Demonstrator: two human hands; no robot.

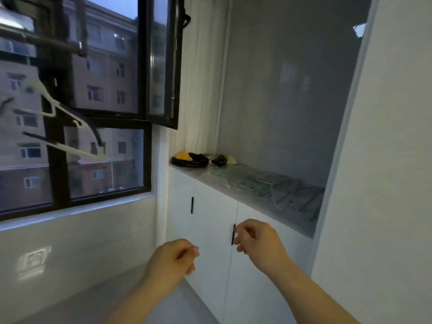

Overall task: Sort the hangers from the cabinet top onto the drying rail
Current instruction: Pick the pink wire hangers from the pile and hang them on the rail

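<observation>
A pile of pale hangers [268, 185] lies flat on the grey cabinet top [301, 226] in the alcove at the right. At the upper left, white hangers [60, 108] hang from the drying rail [39, 40] in front of the window. My left hand [174, 258] and my right hand [259, 242] hover in front of the white cabinet doors, below the cabinet top. Both hold nothing, and their fingers hang loosely curled.
A dark coil with a yellow object [189, 158] and small dark and pale items [223, 159] sit at the far end of the cabinet top. An open black window sash [163, 66] juts inward at the left. A white wall [385, 183] bounds the alcove on the right.
</observation>
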